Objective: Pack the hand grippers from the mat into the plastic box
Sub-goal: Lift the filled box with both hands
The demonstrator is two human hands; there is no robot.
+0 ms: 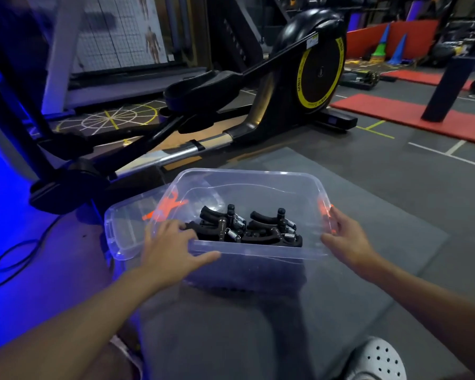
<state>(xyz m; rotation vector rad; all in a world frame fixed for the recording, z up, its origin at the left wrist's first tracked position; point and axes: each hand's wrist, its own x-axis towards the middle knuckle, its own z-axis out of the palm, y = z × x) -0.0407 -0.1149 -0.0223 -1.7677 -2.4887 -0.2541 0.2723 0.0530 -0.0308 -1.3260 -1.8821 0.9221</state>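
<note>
A clear plastic box with orange side latches stands on the grey mat in front of me. Several black hand grippers with silver springs lie together on its bottom. My left hand grips the box's near left corner, fingers over the rim and thumb along the front edge. My right hand rests against the box's right end beside the orange latch, fingers fairly straight. I see no hand grippers lying on the mat itself.
A clear lid lies at the box's left side. A black and yellow elliptical trainer stands just behind the mat. A black cable loops on the floor at left. Red mats lie far right. A white shoe shows at the bottom.
</note>
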